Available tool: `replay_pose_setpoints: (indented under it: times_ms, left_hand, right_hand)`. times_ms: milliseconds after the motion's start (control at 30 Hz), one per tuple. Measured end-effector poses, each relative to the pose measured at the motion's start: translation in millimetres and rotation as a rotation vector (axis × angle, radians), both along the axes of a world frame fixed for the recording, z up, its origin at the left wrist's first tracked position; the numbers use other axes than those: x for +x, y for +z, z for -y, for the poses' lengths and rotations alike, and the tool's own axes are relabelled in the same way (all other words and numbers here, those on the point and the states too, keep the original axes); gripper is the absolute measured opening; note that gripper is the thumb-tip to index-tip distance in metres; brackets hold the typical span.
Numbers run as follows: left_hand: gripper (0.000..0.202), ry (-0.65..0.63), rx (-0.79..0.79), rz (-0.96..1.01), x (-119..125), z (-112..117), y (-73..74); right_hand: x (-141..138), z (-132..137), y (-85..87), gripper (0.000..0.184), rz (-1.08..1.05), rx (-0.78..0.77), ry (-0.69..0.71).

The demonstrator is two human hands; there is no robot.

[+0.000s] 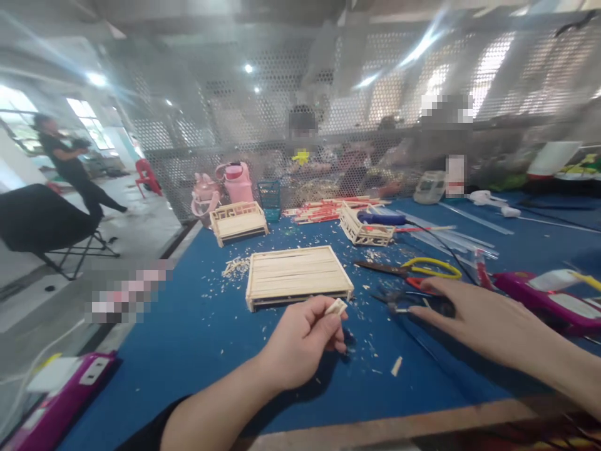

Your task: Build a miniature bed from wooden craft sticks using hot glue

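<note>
Our left hand [300, 341] pinches a small wood piece [336, 306] near the stick tray [298, 274]. Our right hand [474, 316], fingers spread, reaches over the pliers [399, 302], which likely need a firm grasp.

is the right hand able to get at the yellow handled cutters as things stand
Probably yes: the right hand is open, and the yellow handled cutters lie on the table just beyond it with nothing between.
</note>
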State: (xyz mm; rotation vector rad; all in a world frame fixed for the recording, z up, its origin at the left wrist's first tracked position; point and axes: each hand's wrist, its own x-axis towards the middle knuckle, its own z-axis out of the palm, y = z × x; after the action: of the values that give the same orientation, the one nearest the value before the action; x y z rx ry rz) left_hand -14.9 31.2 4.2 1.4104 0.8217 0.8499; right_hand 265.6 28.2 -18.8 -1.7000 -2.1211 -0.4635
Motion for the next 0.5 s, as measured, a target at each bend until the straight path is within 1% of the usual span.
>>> replay_pose_setpoints:
  times_ms: [67, 100, 167, 233, 300, 367, 433, 467, 500]
  left_hand:
    - [0.033, 0.068, 0.066, 0.006, -2.5, -1.2, 4.1]
    - [0.033, 0.113, 0.107, 0.000, -4.7, -2.8, 7.2]
    - [0.033, 0.248, 0.203, 0.005, -11.8, -8.6, 15.2]
    - [0.035, 0.443, 0.301, 0.056, -24.0, -18.3, 24.1]
    - [0.038, 0.675, 0.377, 0.141, -42.8, -32.5, 31.4]
    - [0.041, 0.887, 0.421, 0.173, -67.2, -51.2, 34.8]
    - [0.042, 1.051, 0.416, 0.104, -94.0, -73.4, 33.8]
    - [0.041, 1.105, 0.397, 0.014, -106.7, -85.2, 32.2]
    - [0.038, 1.126, 0.390, -0.037, -118.2, -97.0, 30.1]
  right_hand:
    - [2.8, -10.1, -3.3, 0.037, 0.062, 0.158, 0.043]
    - [-0.1, -15.2, -1.0, 0.036, 0.073, 0.225, 0.073]
    - [-13.1, -23.6, 10.2, 0.037, 0.045, 0.330, 0.161]
    - [-32.1, -28.1, 25.1, 0.036, -0.026, 0.397, 0.286]
    - [-51.0, -29.4, 36.6, 0.026, -0.084, 0.421, 0.415]
    - [-64.7, -29.5, 40.5, 0.016, -0.116, 0.430, 0.560]
    - [-70.9, -29.5, 36.9, 0.012, -0.151, 0.440, 0.681]
    - [-71.4, -29.6, 33.4, 0.012, -0.183, 0.436, 0.715]
    - [-70.5, -29.6, 29.6, 0.013, -0.222, 0.423, 0.734]
